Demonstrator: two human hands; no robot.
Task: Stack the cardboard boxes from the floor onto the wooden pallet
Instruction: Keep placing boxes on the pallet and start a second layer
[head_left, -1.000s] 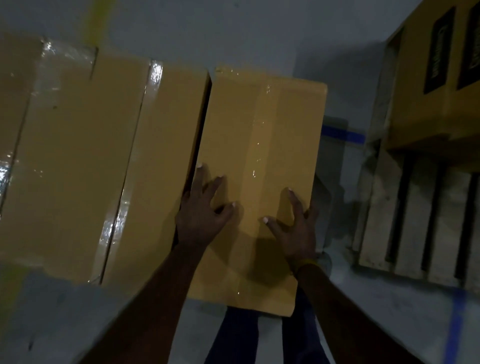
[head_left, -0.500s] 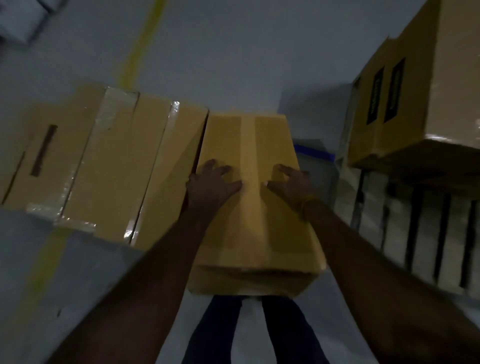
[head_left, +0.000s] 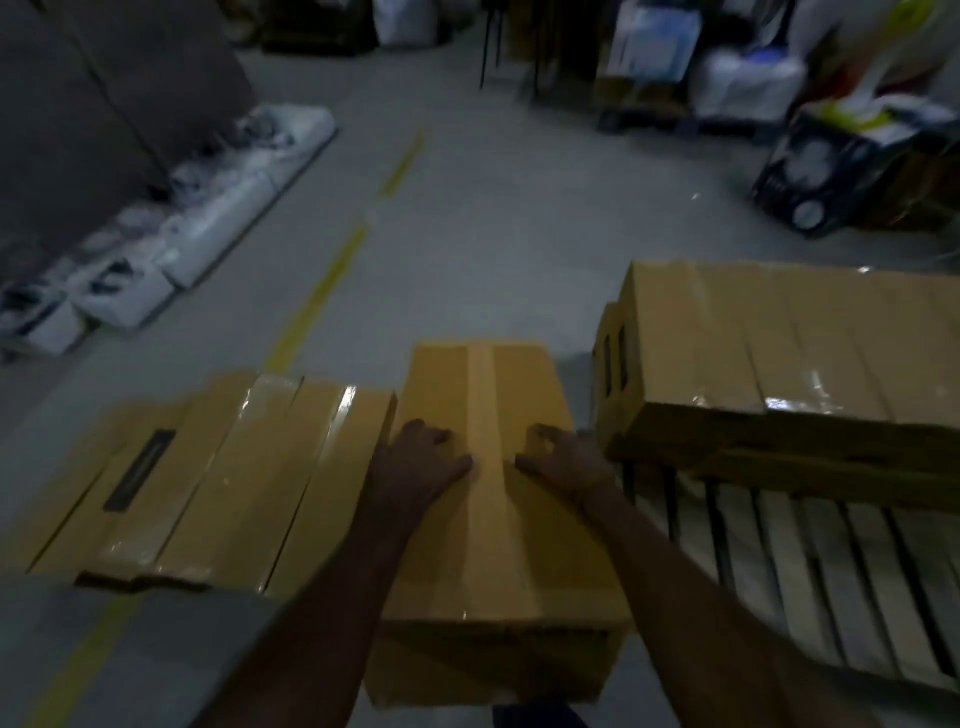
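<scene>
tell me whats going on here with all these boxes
A person is moving cardboard boxes from the floor to a wooden pallet. Both hands rest on top of one taped box in front of them, the left hand and right hand either side of its tape seam. More boxes lie on the floor to the left. A layer of stacked boxes already sits on the pallet's far part.

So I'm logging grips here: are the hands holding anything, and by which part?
Both the left hand and right hand press on the top face of the cardboard box, either side of its tape seam. No curled grip shows.
</scene>
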